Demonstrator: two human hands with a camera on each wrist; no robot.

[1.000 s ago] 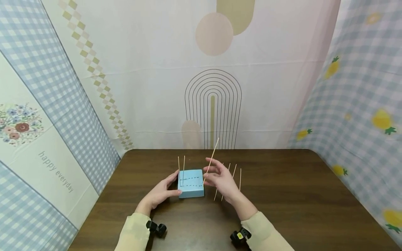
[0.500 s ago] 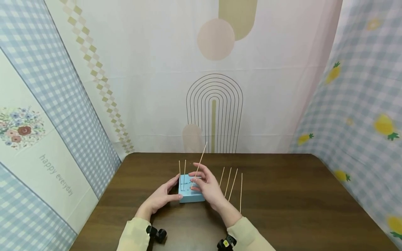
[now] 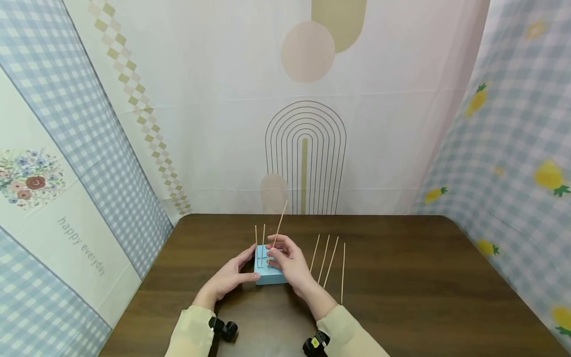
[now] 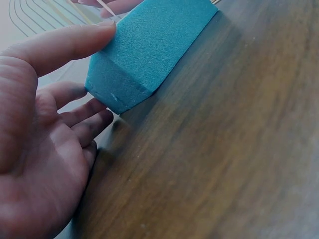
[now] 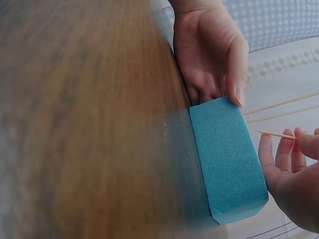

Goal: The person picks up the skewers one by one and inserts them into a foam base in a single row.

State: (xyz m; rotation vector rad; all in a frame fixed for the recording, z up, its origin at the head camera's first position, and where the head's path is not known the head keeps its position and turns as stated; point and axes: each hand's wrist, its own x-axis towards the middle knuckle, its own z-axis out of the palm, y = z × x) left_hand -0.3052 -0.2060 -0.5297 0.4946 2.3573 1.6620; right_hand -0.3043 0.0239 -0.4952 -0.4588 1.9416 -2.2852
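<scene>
A light blue foam block (image 3: 271,279) lies on the table, with two thin wooden skewers (image 3: 263,235) standing upright near its left side. My left hand (image 3: 227,275) grips the block's left end. In the left wrist view its thumb (image 4: 75,42) presses the upper edge, while the other fingers reach around the end. Over the block's top, my right hand (image 3: 292,265) pinches another wooden skewer (image 3: 280,221), tilted with its upper end to the right. The right wrist view shows this skewer's pointed tip (image 5: 266,132) just above the block's edge. My right hand covers much of the block's top.
Several loose skewers (image 3: 331,261) lie on the brown wooden table (image 3: 401,282) to the right of the block. A patterned white cloth (image 3: 223,148) hangs behind the table's far edge. Checked cloths (image 3: 504,148) hang at both sides.
My right hand has carried its skewer left, from the block's right edge to a spot beside the two standing skewers. My left hand has kept its hold on the block.
</scene>
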